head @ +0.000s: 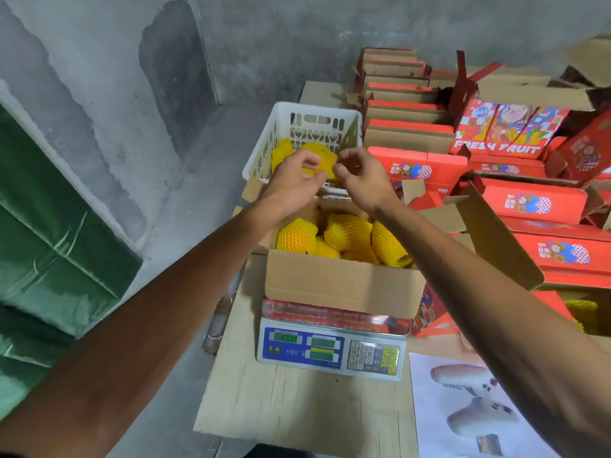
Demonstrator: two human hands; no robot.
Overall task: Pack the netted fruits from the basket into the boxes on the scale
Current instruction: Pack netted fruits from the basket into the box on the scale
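A white plastic basket [264, 150] stands at the far end of the table with yellow netted fruits [281, 150] inside. In front of it an open cardboard box [340, 285] sits on the blue and white scale [330, 353], and several netted fruits [297, 236] lie in it. Both arms reach over the box to the basket's near rim. My left hand [292, 181] and my right hand [362, 181] have curled fingers that pinch one netted fruit [322, 157] between them, just above the basket.
Stacks of red fruit boxes [532, 203] and flattened cartons fill the table's right side. One open red box [582, 312] at the right edge holds netted fruit. A printed sheet [463, 408] lies near right. A concrete wall and green sheeting [49, 242] are on the left.
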